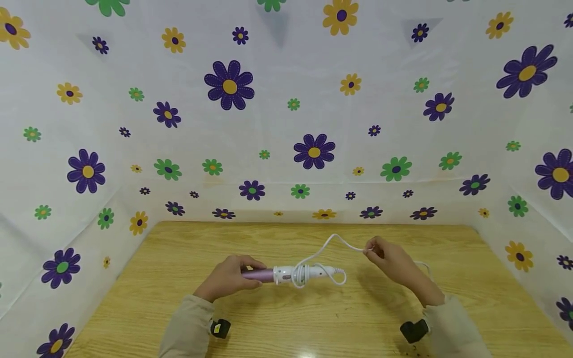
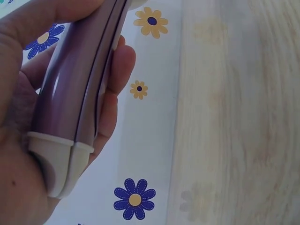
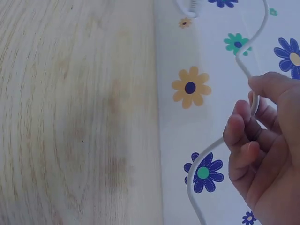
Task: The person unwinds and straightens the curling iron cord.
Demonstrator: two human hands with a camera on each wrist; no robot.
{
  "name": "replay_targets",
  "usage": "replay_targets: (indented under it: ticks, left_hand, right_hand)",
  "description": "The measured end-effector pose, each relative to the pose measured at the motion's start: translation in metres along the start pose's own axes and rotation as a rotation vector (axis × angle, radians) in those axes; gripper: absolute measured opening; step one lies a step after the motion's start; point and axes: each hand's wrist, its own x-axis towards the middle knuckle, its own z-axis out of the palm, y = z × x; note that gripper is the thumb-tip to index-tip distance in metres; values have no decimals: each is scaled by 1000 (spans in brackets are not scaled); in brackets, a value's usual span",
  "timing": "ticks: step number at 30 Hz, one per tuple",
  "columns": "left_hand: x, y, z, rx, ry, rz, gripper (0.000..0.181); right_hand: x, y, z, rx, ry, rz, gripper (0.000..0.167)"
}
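A curling iron (image 1: 282,274) with a purple barrel and a white handle is held level above the wooden table. My left hand (image 1: 233,276) grips its purple barrel (image 2: 77,70), fingers wrapped round it in the left wrist view. White cord (image 1: 301,276) is wound in several loops about the handle. From there a free length of cord rises and runs right to my right hand (image 1: 394,263), which pinches it between thumb and fingers. In the right wrist view the cord (image 3: 193,180) continues past the fingers; its far end is out of sight.
The wooden table (image 1: 286,323) lies beneath both hands. A white sheet (image 1: 277,124) with purple, yellow and green flowers stands behind the table and along both sides. Black wrist devices show at the left wrist (image 1: 220,328) and the right wrist (image 1: 414,330).
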Motion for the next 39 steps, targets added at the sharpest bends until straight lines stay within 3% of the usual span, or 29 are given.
replay_targets:
  ticks: [5, 9, 18, 26, 31, 39]
  left_hand:
    - [-1, -5, 2, 20, 4, -6, 33]
    - [-2, -9, 2, 25, 7, -13, 33]
    - [-3, -11, 0, 36, 46, -27, 35]
    - [-4, -14, -3, 27, 81, -63, 36]
    - [-7, -16, -5, 12, 83, -79, 35]
    - [-9, -16, -9, -5, 79, -52, 34]
  right_hand:
    - [-8, -3, -13, 141, -37, -32, 15]
    - [-15, -4, -25, 181, -72, -43, 14]
    - [-35, -9, -43, 188, -106, -103, 10]
    - [-55, 7, -46, 192, -92, -202, 8]
    - [-61, 22, -41, 189, -104, -187, 9]
    - [-61, 37, -32, 129, -93, -149, 10]
